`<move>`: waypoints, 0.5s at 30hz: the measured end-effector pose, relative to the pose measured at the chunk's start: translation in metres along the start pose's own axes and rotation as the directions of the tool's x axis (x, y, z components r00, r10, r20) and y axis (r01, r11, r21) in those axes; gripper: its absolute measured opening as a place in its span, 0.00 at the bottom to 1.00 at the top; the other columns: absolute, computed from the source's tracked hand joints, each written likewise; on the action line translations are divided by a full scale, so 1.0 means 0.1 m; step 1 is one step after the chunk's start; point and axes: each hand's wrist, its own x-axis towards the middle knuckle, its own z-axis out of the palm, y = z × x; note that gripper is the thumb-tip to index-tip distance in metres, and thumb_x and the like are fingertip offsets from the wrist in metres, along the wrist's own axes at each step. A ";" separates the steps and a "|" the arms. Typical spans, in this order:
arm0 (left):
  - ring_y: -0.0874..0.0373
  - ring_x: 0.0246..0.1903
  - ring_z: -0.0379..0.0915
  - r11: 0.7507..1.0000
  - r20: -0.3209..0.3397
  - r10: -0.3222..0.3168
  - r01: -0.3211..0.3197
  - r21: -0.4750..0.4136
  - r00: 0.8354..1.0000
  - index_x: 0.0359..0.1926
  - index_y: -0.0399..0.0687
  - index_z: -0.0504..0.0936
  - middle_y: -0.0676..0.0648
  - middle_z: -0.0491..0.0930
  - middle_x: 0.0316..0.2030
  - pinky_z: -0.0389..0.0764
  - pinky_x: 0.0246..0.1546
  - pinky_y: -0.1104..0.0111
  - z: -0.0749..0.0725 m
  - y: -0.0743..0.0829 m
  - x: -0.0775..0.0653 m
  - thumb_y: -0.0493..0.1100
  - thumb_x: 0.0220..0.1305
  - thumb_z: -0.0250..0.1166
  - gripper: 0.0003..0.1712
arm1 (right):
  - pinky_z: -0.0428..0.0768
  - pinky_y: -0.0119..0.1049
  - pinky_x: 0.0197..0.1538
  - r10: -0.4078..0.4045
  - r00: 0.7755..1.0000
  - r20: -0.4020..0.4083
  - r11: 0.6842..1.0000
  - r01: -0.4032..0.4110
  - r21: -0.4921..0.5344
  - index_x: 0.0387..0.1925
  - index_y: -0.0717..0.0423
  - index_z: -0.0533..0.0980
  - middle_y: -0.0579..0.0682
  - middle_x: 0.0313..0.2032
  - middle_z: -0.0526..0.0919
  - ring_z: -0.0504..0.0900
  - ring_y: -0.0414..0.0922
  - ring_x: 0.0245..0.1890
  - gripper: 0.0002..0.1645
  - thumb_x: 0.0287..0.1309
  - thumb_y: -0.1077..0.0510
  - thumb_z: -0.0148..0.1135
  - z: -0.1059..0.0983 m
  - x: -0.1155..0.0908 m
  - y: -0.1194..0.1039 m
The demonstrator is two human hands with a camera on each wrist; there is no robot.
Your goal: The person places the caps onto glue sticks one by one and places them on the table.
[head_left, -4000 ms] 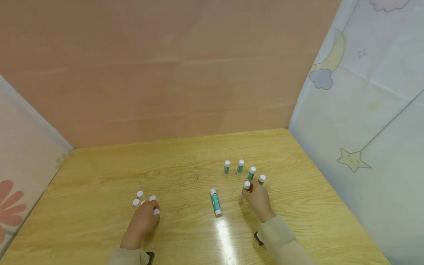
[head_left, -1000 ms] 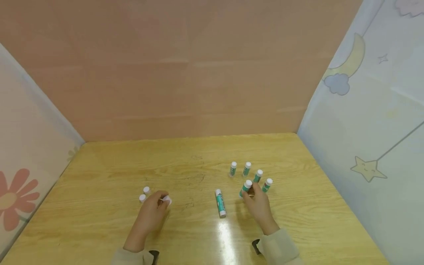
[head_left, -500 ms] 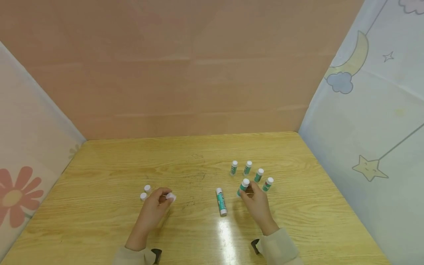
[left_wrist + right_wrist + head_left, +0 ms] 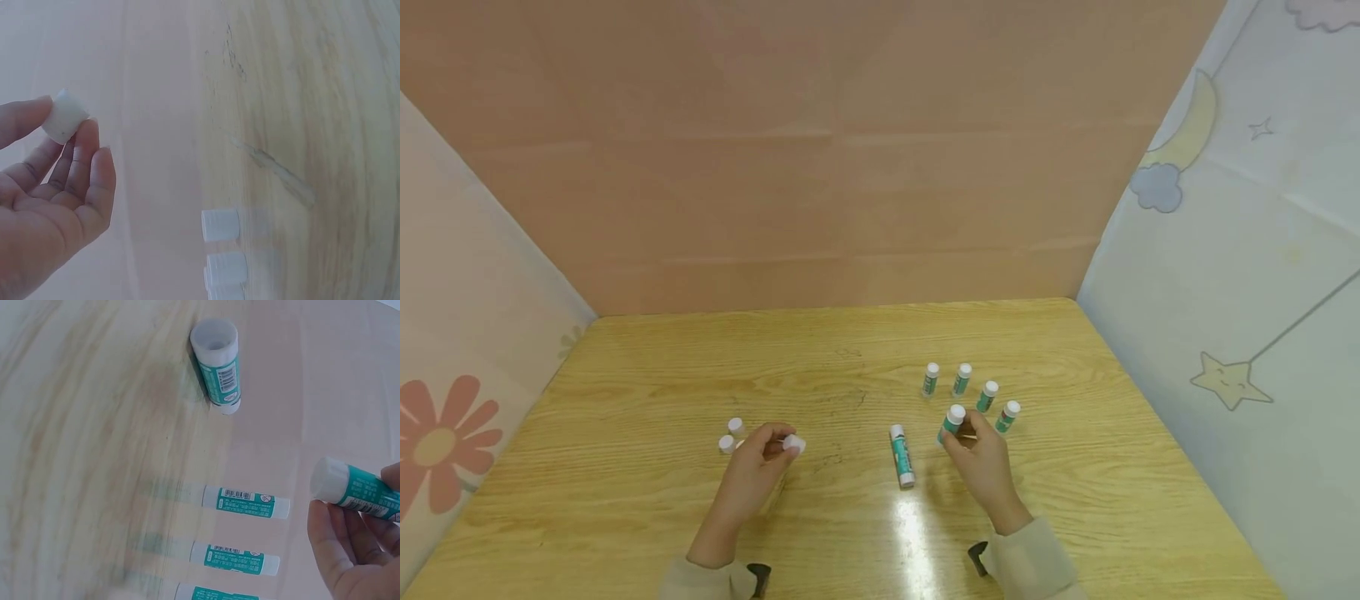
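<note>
My left hand pinches a white cap between thumb and fingertips, held up off the table to the right of the other caps. Two white caps show plainly on the table beside it, with a third partly hidden behind the hand. A glue stick with a green label and white end is in my right hand, gripped by thumb and fingers and tilted slightly. In the right wrist view, the held glue stick's white end points left. Another glue stick lies on its side between my hands.
Several glue sticks stand upright in a curved row behind and right of my right hand. The wooden table meets an orange backdrop at its far edge. Patterned sheets rise along both sides.
Four seconds ago my left hand was down among the caps; now it is raised and further right with one cap. My right hand has lifted its glue stick from the row.
</note>
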 end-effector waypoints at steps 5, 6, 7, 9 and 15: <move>0.55 0.38 0.69 0.999 0.015 -0.013 0.014 -0.045 1.000 0.43 0.35 0.72 0.46 0.74 0.38 0.73 0.38 0.70 0.01 0.03 0.00 0.31 0.54 0.58 0.13 | 0.75 0.37 0.39 -0.025 1.000 0.004 1.000 0.025 0.015 0.37 0.63 0.70 0.52 0.33 0.75 0.76 0.48 0.36 0.12 0.48 0.68 0.58 0.00 -0.01 -0.02; 0.55 0.38 0.69 0.998 0.019 -0.019 0.020 -0.054 1.000 0.43 0.36 0.72 0.46 0.74 0.38 0.73 0.38 0.70 0.01 0.04 0.00 0.31 0.54 0.58 0.13 | 0.75 0.37 0.39 -0.032 0.999 0.004 0.999 0.032 0.017 0.37 0.63 0.70 0.52 0.33 0.75 0.76 0.48 0.36 0.12 0.48 0.68 0.58 -0.01 -0.01 -0.02; 0.55 0.38 0.69 0.998 0.023 -0.022 0.024 -0.065 0.999 0.43 0.35 0.72 0.46 0.74 0.38 0.73 0.38 0.70 0.01 0.05 0.00 0.31 0.55 0.58 0.13 | 0.75 0.36 0.40 -0.038 0.999 0.004 0.999 0.038 0.019 0.37 0.63 0.70 0.52 0.33 0.74 0.76 0.48 0.36 0.12 0.48 0.68 0.59 -0.01 -0.01 -0.02; 0.54 0.38 0.69 0.996 0.030 -0.033 0.035 -0.085 0.999 0.43 0.36 0.72 0.46 0.73 0.37 0.73 0.38 0.71 0.02 0.07 0.00 0.31 0.55 0.58 0.13 | 0.75 0.36 0.40 -0.045 0.999 0.004 0.999 0.045 0.022 0.36 0.63 0.70 0.52 0.33 0.74 0.75 0.47 0.36 0.11 0.48 0.68 0.59 -0.01 -0.02 -0.03; 0.54 0.39 0.69 0.994 0.026 -0.031 0.034 -0.107 0.999 0.43 0.35 0.72 0.46 0.73 0.37 0.73 0.38 0.71 0.03 0.10 -0.02 0.31 0.55 0.58 0.13 | 0.75 0.37 0.40 -0.077 0.997 0.001 0.997 0.077 0.026 0.35 0.63 0.70 0.52 0.33 0.75 0.75 0.47 0.36 0.10 0.47 0.69 0.59 -0.01 -0.04 -0.06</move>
